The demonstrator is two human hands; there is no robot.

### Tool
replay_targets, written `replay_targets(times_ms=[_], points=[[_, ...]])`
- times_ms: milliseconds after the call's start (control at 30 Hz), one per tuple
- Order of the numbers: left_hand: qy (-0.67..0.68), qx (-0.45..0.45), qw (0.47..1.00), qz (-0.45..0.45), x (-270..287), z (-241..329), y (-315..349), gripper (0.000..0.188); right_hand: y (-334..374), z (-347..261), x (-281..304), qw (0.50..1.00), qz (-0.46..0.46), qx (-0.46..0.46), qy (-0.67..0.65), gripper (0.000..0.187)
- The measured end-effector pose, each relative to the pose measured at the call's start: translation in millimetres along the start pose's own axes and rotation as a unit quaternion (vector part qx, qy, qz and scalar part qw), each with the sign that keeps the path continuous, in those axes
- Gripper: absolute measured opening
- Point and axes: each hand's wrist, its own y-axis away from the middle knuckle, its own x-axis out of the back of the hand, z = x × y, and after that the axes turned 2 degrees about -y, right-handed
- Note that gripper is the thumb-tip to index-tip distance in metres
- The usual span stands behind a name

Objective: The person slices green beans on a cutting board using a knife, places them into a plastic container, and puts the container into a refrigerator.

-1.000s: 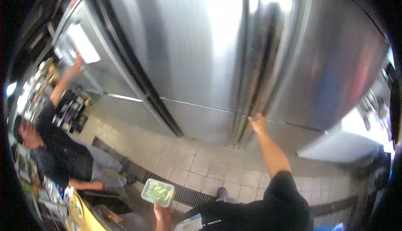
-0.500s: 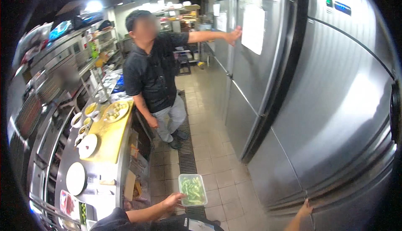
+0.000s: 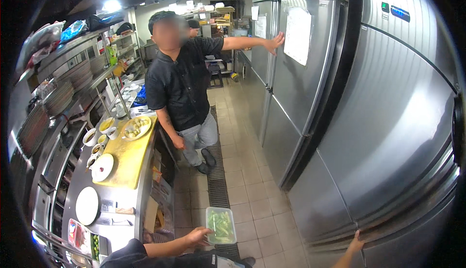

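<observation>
My left hand (image 3: pixel 199 237) grips the near left edge of a clear plastic container (image 3: pixel 234 231), fingers closed on its rim. Green cut vegetables (image 3: pixel 222 225) lie inside it. The container is held over the floor, between the counter and the refrigerators. Over on the right, my right hand (image 3: pixel 357 242) has its fingers hooked at the door edge of a large steel refrigerator (image 3: pixel 388 122), at a horizontal seam. The fingertips are partly hidden there, and the door appears closed.
A co-worker (image 3: pixel 179 88) in a black shirt stands in the aisle, one hand by another steel refrigerator (image 3: pixel 303 93). Along the left runs a counter (image 3: pixel 131 197) with a yellow cutting board (image 3: pixel 128 163), plates and bowls. A floor grate (image 3: pixel 218 185) crosses the tiles.
The view has shifted slightly. The container in my left hand sits a little lower and further left. My right hand stays at the refrigerator door edge.
</observation>
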Motion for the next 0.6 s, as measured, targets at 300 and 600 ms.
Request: replay_targets(times_ms=[300,600], points=[[-0.022,-0.015,0.999,-0.036,-14,18,14,0.053,21,-90,23,0.995,0.094,-0.006,0.030,0.103],[-0.039,-0.022,0.995,-0.084,-6,26,7,0.057,107,-124,68,0.995,0.094,-0.034,-0.012,0.083]])
